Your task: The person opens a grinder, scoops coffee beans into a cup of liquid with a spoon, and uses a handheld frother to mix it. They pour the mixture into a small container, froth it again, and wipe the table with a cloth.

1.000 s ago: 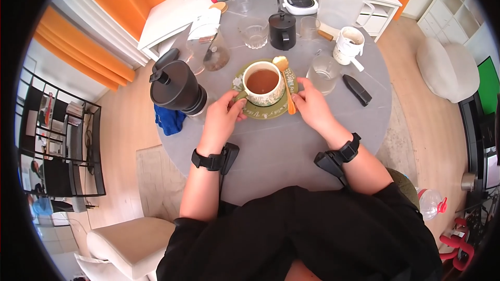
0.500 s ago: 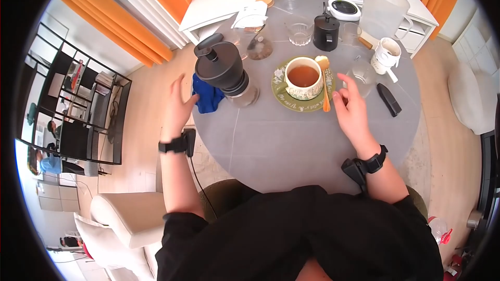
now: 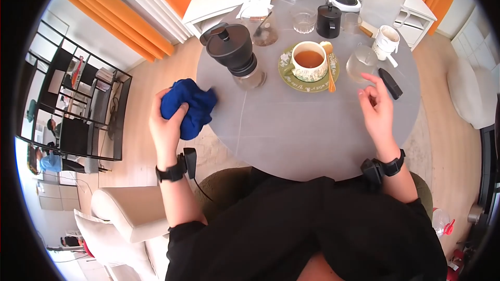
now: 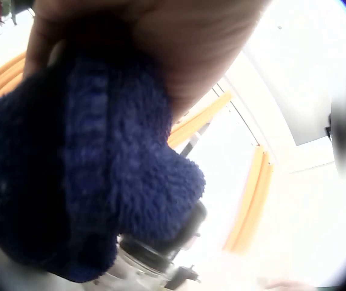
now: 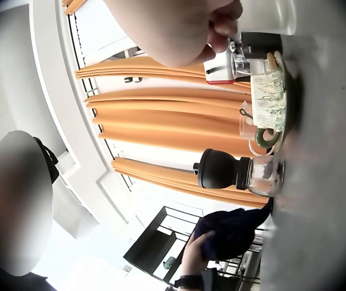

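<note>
A crumpled blue cloth is gripped in my left hand, thumb on top, at the left edge of the round grey table. In the left wrist view the fluffy cloth fills much of the picture. My right hand hovers over the right side of the table, holding nothing, fingers loosely bent. Between the hands, farther back, stands a patterned cup of brown tea on a green saucer, a wooden spoon lying on its right rim.
A black-topped coffee grinder stands just beyond the cloth. Near my right hand are a drinking glass and a black oblong object. Behind are a black pot, a white dripper cup and a large clear pitcher.
Both hands have left the cup and saucer. My left hand went left, took hold of the blue cloth beside the grinder and lifted it toward me. My right hand drew off to the right.
</note>
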### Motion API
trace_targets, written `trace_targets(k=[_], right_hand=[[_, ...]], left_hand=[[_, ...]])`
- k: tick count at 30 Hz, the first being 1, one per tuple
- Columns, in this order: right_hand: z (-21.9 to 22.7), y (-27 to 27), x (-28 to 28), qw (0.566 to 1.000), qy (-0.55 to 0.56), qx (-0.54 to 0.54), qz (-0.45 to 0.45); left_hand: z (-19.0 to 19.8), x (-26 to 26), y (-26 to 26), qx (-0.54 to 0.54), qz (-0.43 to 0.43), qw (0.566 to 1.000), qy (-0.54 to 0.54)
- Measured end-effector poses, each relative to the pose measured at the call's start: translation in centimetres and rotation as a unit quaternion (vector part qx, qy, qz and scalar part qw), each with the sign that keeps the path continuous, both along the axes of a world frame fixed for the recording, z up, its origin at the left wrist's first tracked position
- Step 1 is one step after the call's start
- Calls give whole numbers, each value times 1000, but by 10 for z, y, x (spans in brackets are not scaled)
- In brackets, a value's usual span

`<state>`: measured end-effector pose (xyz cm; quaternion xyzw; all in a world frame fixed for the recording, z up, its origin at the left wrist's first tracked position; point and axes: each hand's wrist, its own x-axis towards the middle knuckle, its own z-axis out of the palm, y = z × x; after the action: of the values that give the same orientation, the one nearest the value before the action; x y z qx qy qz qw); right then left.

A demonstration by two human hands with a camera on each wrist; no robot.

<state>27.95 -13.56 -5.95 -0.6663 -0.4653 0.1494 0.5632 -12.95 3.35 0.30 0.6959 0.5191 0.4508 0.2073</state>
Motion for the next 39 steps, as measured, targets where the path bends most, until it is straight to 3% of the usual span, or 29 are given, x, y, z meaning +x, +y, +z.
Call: trace_targets(k=[2, 4, 6, 11, 14, 16, 18, 24, 26, 28, 31, 33, 34, 36, 39], right_hand=[[-3, -3, -2, 1000, -4, 9, 8], [0, -5, -8, 1000, -11, -1, 13], [4, -5, -18, 1000, -23, 5, 18], [6, -17, -34, 998, -51, 9, 29], [7, -25, -34, 998, -70, -4, 8], [7, -28, -31, 997, -74, -6, 3], [5, -28, -28, 997, -76, -7, 2], [1, -22, -28, 997, -81, 3, 17], [0, -20, -29, 997, -77, 6, 24], [0, -21, -30, 995, -91, 8, 29], [-7, -21, -26, 995, -100, 3, 19], [-7, -19, -27, 995, -99, 1, 12], [-5, -18, -26, 995, -104, 0, 7], [4, -15, -23, 994, -111, 6, -9], [20, -20, -17, 994, -105, 11, -24]], left_hand=[[23, 28, -33, -8, 1, 1000, 3], [25, 51, -52, 91, -60, 991, 80], [22, 86, -66, 97, -117, 973, 175], [-63, 149, -50, 121, -244, 912, 307], [-72, 148, -44, 122, -277, 892, 334], [-63, 134, -41, 32, -329, 903, 275], [-61, 119, -37, 12, -338, 904, 263], [-70, 50, -6, 4, -157, 935, 317], [-75, 7, 24, -12, -34, 935, 352], [-107, -59, 69, -48, 87, 933, 346], [-81, -91, 60, -59, 168, 916, 358], [-42, -68, 32, -7, 183, 928, 325], [-18, -48, 15, -10, 178, 928, 326], [23, -3, -18, 42, 50, 966, 250], [42, 51, -49, -28, -152, 984, 88]])
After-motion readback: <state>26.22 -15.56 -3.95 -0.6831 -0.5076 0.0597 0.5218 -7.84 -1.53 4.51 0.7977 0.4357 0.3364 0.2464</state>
